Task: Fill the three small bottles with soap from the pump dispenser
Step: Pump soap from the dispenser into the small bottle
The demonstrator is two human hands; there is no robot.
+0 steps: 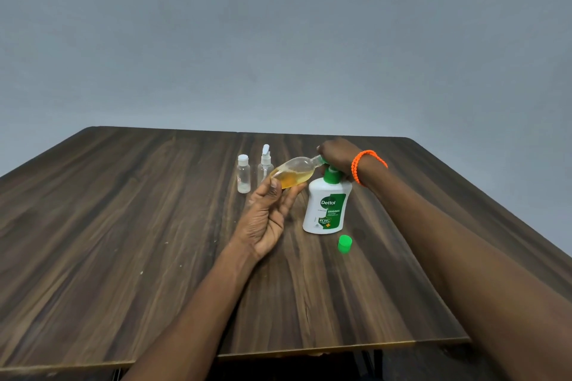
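A white pump dispenser [326, 206] with a green label and green pump stands mid-table. My right hand [337, 155] lies over its pump head, fingers curled down on it. My left hand [267, 219] grips the base of a small clear bottle [294, 172], tilted almost flat with its open neck at the pump's nozzle. Yellow soap lies in its lower part. Its green cap [344, 243] sits on the table in front of the dispenser. Behind stand a clear flip-cap bottle [243, 175] and a clear spray bottle [265, 164], both capped and upright.
The dark wooden table [154, 241] reaches to a grey wall behind. Its front edge runs along the bottom of the view. An orange beaded bracelet [365, 162] circles my right wrist.
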